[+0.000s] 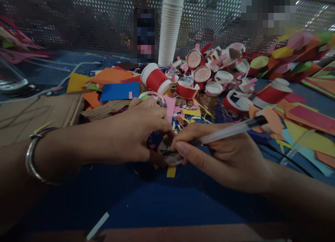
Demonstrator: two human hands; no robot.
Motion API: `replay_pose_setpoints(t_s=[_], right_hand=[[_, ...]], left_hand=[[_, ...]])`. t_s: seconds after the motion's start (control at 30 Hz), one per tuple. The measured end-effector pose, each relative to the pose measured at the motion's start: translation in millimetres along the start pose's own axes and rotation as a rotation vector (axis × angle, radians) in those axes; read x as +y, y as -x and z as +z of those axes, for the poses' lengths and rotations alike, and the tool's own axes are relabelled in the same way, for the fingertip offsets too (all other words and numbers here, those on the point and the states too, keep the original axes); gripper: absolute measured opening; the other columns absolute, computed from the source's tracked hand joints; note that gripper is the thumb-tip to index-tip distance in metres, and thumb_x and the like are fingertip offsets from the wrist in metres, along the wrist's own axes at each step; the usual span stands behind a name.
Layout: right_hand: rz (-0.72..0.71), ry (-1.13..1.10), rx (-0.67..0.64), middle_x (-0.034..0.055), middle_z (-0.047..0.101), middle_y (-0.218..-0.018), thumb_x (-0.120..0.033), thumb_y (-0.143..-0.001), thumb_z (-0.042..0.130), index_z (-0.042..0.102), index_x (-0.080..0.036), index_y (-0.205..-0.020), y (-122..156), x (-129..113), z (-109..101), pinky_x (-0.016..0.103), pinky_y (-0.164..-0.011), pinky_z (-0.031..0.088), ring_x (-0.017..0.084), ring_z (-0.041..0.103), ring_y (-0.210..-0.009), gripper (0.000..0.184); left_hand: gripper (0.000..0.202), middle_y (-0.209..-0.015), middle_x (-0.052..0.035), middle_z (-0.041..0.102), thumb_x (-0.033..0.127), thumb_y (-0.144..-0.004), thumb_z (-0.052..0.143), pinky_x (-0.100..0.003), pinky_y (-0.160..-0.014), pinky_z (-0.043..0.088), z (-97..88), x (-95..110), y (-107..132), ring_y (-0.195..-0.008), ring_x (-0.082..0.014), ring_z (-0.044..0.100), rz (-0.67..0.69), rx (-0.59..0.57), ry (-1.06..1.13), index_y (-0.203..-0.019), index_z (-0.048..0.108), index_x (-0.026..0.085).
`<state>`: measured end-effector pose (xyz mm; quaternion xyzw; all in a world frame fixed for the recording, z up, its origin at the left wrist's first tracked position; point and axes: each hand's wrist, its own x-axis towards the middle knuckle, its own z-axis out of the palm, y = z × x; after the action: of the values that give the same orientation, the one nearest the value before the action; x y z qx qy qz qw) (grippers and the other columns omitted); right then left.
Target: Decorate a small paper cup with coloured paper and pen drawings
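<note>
My right hand point(225, 161) grips a pen point(230, 130) with a clear barrel and a black end, its tip down on a small round paper-cup base point(171, 160). Thumb and fingers of my left hand point(136, 130) curl around the left and far sides of that base and hold it on the blue table. Dark marks show on the disc, partly hidden by my fingers. A yellow paper tab point(171, 172) sticks out from its near edge. My left wrist wears a silver bangle point(31, 160).
Beyond my hands lie paper scraps point(187, 113), a red cup point(155, 78) on its side and several cut cup bases point(201, 74). A tall cup stack point(171, 29) stands by a perforated metal screen point(104, 22). Cardboard point(42, 111) lies left, coloured sheets point(309, 130) right, a white strip point(98, 225) near the front edge.
</note>
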<state>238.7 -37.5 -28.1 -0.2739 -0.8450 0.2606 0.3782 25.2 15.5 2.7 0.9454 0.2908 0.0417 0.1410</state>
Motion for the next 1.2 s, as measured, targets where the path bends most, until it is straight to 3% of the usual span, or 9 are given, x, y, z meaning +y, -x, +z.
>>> replay_pose_setpoints(t_s=[0.2, 0.43, 0.67, 0.83, 1.03, 1.2], right_hand=[[0.004, 0.017, 0.003, 0.0010, 0.073, -0.082, -0.012, -0.101, 0.061, 0.068, -0.015, -0.085, 0.1, 1.7, -0.9, 0.016, -0.064, 0.051, 0.007, 0.067, -0.069, 0.018], [0.018, -0.002, -0.015, 0.0001, 0.073, -0.081, -0.013, -0.102, 0.060, 0.067, -0.017, -0.089, -1.1, 1.6, -0.4, 0.018, -0.063, 0.053, 0.009, 0.068, -0.068, 0.016], [0.019, 0.045, 0.010, 0.0001, 0.071, -0.078, -0.013, -0.101, 0.060, 0.067, -0.018, -0.088, -0.3, -0.2, -3.4, 0.019, -0.057, 0.050, 0.009, 0.065, -0.064, 0.016], [0.020, 0.011, -0.017, 0.0003, 0.071, -0.078, -0.014, -0.102, 0.060, 0.069, -0.014, -0.090, 0.8, -1.6, -2.7, 0.017, -0.060, 0.051, 0.007, 0.066, -0.066, 0.015], [-0.007, 0.012, 0.010, 0.0004, 0.070, -0.079, -0.009, -0.100, 0.061, 0.068, -0.013, -0.084, 1.0, -2.4, -2.1, 0.014, -0.061, 0.050, 0.005, 0.065, -0.067, 0.018], [-0.009, -0.005, 0.002, -0.0004, 0.069, -0.077, -0.008, -0.100, 0.060, 0.069, -0.012, -0.087, -0.3, -0.9, -1.4, 0.014, -0.061, 0.049, 0.005, 0.064, -0.065, 0.016]], left_hand=[[0.023, -0.089, -0.0043, 0.062, 0.040, -0.072, 0.084, -0.039, -0.082, 0.036, 3.4, -5.7, -1.9, -0.091, -0.0275, 0.052, -0.002, 0.020, 0.023, -0.079, 0.071, 0.023], [0.023, -0.094, -0.0038, 0.064, 0.043, -0.076, 0.080, -0.043, -0.086, 0.036, 2.6, -4.5, 1.1, -0.097, -0.0298, 0.054, 0.000, 0.020, -0.005, -0.091, 0.076, 0.025], [0.025, -0.089, -0.0036, 0.065, 0.042, -0.070, 0.087, -0.039, -0.079, 0.036, 2.8, -5.2, -0.8, -0.092, -0.0279, 0.053, 0.011, 0.032, 0.009, -0.079, 0.071, 0.024], [0.019, -0.092, -0.0049, 0.064, 0.038, -0.075, 0.084, -0.040, -0.079, 0.032, 2.2, -4.5, -0.4, -0.095, -0.0293, 0.052, 0.022, 0.024, -0.003, -0.083, 0.075, 0.023], [0.024, -0.093, -0.0047, 0.064, 0.043, -0.072, 0.086, -0.040, -0.077, 0.034, 2.1, -5.2, -0.8, -0.094, -0.0294, 0.053, 0.017, 0.018, -0.004, -0.082, 0.073, 0.024], [0.014, -0.097, -0.0032, 0.064, 0.034, -0.079, 0.080, -0.040, -0.082, 0.036, 0.0, 0.2, 1.5, -0.100, -0.0276, 0.054, 0.000, 0.032, -0.029, -0.086, 0.074, 0.023]])
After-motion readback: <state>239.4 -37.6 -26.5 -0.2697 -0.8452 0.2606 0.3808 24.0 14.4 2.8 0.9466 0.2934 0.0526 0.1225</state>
